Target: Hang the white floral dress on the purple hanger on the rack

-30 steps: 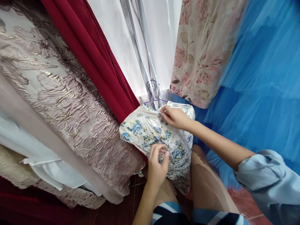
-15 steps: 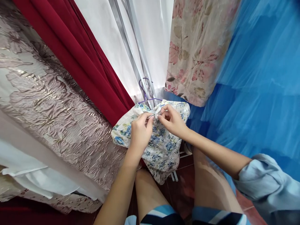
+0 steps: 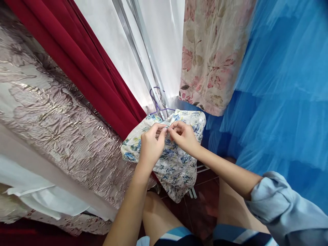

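A white blouse (image 3: pixel 176 164) with blue and yellow flowers hangs on a purple hanger (image 3: pixel 158 106) in front of me. Both my hands meet at the front of its neckline. My left hand (image 3: pixel 151 141) pinches the cloth edge between thumb and fingers. Close beside it, my right hand (image 3: pixel 185 136) is closed on the other edge, its fingertips nearly touching the left ones. Whatever small fastening may lie between the fingertips is hidden. Below the hands the blouse front falls loose to a ruffled hem.
Metal rack poles (image 3: pixel 143 58) rise behind the hanger. Dark red cloth (image 3: pixel 102 75) and a shiny embossed pink garment (image 3: pixel 56 119) hang at left. A pink floral garment (image 3: pixel 205 68) and blue tulle (image 3: pixel 282 85) hang at right. Below lies a red tiled floor (image 3: pixel 202 201).
My right hand has moved left and slightly down, bringing its fingertips against the left hand's at the neckline. The view has shifted a little; the blouse still hangs on its hanger.
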Action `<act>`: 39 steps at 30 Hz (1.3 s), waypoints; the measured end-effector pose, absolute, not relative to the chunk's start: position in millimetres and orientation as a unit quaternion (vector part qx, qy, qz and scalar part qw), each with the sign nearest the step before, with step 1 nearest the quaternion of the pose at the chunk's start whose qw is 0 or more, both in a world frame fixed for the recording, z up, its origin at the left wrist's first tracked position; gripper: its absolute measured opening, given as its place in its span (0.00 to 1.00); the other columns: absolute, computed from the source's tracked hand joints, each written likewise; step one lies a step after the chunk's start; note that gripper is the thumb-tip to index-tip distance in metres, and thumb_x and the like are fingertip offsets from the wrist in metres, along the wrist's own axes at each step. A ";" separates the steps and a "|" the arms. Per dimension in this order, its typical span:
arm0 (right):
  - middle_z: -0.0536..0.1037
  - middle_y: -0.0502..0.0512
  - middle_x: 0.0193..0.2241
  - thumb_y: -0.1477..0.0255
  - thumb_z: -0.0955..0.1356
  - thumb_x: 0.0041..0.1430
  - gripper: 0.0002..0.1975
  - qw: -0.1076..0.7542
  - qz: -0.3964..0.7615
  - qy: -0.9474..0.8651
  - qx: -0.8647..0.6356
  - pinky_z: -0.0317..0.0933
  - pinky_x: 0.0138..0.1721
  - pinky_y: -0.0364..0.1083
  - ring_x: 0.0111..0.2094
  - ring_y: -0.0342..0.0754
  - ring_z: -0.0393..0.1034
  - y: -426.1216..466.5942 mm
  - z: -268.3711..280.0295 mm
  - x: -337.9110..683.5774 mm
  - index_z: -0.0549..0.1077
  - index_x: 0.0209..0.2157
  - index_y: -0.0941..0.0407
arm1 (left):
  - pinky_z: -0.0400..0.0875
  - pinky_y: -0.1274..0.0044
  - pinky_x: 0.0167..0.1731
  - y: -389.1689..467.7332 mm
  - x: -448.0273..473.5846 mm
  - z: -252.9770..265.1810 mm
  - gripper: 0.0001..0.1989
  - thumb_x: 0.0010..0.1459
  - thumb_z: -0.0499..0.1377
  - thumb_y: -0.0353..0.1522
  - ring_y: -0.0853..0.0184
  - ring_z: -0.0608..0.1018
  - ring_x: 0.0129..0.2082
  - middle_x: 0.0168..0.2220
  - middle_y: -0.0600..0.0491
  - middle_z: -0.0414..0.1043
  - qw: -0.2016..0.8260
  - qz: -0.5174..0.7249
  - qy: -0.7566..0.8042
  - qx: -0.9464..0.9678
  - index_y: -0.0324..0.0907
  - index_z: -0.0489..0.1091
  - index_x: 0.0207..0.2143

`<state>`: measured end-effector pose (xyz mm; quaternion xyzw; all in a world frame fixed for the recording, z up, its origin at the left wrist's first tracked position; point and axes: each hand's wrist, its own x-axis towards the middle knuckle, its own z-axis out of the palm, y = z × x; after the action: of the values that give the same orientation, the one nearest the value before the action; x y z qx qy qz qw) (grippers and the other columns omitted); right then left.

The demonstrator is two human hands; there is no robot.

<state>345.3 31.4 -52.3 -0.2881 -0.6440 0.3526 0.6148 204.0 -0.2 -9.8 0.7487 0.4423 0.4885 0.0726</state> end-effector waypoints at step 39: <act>0.82 0.63 0.32 0.69 0.66 0.56 0.10 0.039 0.182 -0.861 -0.473 0.56 0.28 0.43 0.33 0.54 0.77 -0.5 -186.9 391.0 0.78 0.32 0.59 | 0.75 0.72 0.37 60.8 60.9 -133.7 0.06 0.52 0.58 0.34 0.67 0.77 0.28 0.26 0.53 0.72 0.235 0.588 0.598 0.492 0.40 0.66 0.29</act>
<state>391.0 -0.5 -186.9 -0.4731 -0.8612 0.1818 0.0395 60.9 60.8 -133.7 0.4918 0.5979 0.5878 0.2348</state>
